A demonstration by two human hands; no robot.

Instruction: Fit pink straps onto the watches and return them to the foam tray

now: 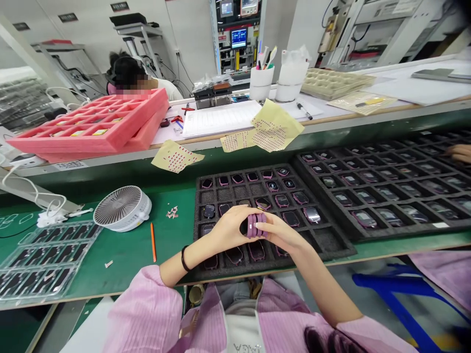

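Note:
Above a black foam tray (333, 242) of watch-like devices, my left hand (231, 226) and my right hand (281, 230) meet around a small stack of purple watch cases (253, 226). The fingers of my left hand wrap over the far side of the stack. My right hand pinches the cases from the right, its fingertips on their near face. Square and rounded dark-screened devices with purple rims fill many of the tray's pockets, and a few pockets are bare. My hands hide part of the tray's middle.
A second foam tray (331, 223) of devices is at the right, with another person's hand (459, 153) over it. On the left are a round fan (123, 208), an orange stick (153, 242) and clear plastic trays (69, 250). Pink foam trays (143, 125) occupy the shelf; a person sits beyond.

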